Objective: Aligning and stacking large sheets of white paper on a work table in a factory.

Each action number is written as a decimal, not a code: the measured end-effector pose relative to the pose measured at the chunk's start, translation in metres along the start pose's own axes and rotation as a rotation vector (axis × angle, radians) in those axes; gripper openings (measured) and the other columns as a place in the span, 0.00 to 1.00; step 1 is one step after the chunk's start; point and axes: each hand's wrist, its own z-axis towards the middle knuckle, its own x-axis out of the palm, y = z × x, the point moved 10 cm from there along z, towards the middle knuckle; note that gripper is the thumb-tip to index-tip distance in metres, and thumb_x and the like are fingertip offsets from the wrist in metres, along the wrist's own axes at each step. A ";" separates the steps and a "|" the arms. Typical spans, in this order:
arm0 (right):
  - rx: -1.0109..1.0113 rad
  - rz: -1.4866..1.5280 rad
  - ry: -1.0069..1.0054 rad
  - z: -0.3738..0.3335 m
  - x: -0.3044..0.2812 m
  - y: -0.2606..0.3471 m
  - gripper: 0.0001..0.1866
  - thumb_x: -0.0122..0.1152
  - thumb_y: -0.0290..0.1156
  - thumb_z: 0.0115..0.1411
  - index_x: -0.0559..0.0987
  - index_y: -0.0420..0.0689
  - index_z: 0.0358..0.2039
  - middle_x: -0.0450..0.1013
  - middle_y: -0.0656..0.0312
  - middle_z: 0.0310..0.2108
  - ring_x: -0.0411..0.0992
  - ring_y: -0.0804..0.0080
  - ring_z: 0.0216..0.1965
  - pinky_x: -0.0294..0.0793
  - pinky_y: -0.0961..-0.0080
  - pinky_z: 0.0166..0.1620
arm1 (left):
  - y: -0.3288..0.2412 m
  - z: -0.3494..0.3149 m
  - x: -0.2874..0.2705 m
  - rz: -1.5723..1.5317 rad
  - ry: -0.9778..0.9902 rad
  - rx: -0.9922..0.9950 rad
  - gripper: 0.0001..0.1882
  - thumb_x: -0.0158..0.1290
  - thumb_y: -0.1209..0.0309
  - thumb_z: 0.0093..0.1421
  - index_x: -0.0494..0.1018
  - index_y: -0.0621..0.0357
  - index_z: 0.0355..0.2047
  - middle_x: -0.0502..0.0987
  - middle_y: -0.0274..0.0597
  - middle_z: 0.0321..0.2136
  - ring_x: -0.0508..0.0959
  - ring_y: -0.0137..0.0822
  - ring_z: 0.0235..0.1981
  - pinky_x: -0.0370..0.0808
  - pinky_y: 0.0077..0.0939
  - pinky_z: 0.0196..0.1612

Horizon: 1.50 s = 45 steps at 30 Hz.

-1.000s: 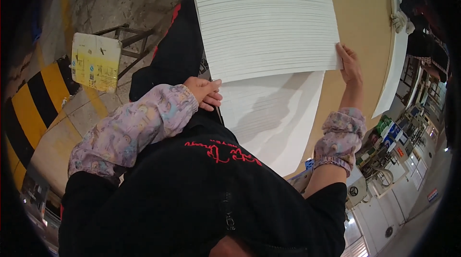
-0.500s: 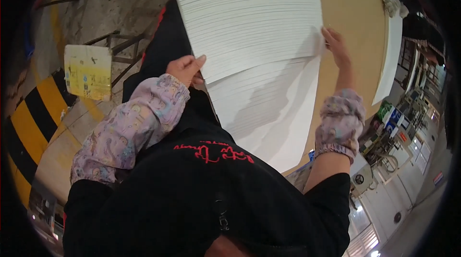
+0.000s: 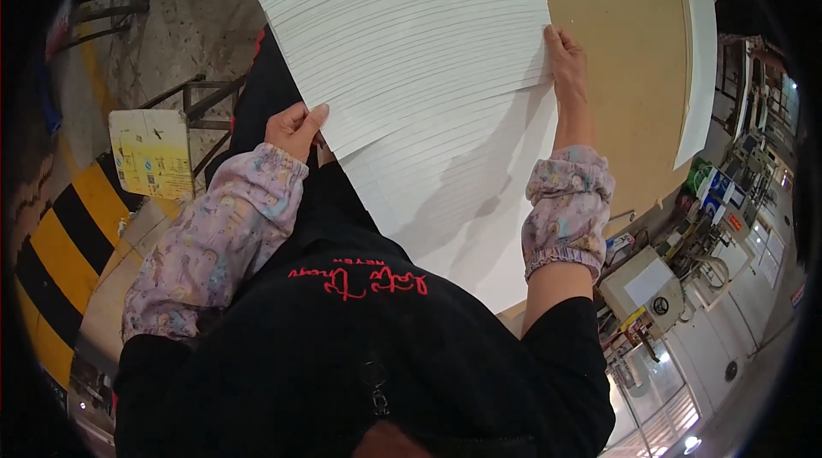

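Observation:
A fanned stack of large white sheets (image 3: 411, 56) lies in front of me, its many edges showing as close, slightly curved lines. Its lowest sheet reaches down to the front of my dark clothes. At the stack's left edge, my left hand (image 3: 296, 129) is closed, with the thumb on top and the other fingers partly hidden. My right hand (image 3: 568, 66) pinches the opposite edge between thumb and fingers. A shadow falls across the smooth lower sheet beside my right forearm. Patterned sleeve covers are on both forearms.
Under the stack spreads a tan board surface (image 3: 621, 56), with a white sheet (image 3: 702, 81) along its far right side. To the left stand a yellow-and-white square panel (image 3: 152, 154) and dark metal frames (image 3: 111, 8). Yellow-black stripes (image 3: 73, 240) mark the lower left. Machinery (image 3: 651, 287) stands right.
The stack has shifted left in view and turned so its left edge slants more. Both hands have moved left with it, still at its edges. The surroundings have shifted in view too.

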 end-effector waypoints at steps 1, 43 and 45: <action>0.000 0.007 -0.005 0.001 -0.001 -0.002 0.12 0.54 0.36 0.55 0.76 0.39 0.29 0.69 0.72 0.24 0.62 0.85 0.26 0.61 0.87 0.31 | -0.002 0.001 -0.001 0.024 0.007 0.053 0.11 0.51 0.66 0.55 0.73 0.63 0.26 0.71 0.32 0.16 0.66 0.19 0.15 0.63 0.13 0.18; -0.087 -0.256 -0.166 -0.026 -0.014 -0.005 0.12 0.58 0.27 0.51 0.75 0.36 0.36 0.73 0.61 0.31 0.69 0.78 0.33 0.67 0.83 0.40 | -0.008 -0.006 -0.009 0.025 -0.157 0.026 0.16 0.54 0.67 0.52 0.66 0.62 0.13 0.67 0.33 0.09 0.67 0.19 0.11 0.63 0.15 0.14; -0.133 -0.217 -0.250 -0.030 -0.018 -0.005 0.12 0.59 0.28 0.50 0.76 0.37 0.35 0.73 0.62 0.28 0.68 0.79 0.29 0.67 0.83 0.35 | -0.010 -0.007 -0.006 0.001 -0.161 -0.024 0.15 0.55 0.68 0.52 0.66 0.62 0.13 0.68 0.33 0.09 0.67 0.20 0.10 0.64 0.14 0.14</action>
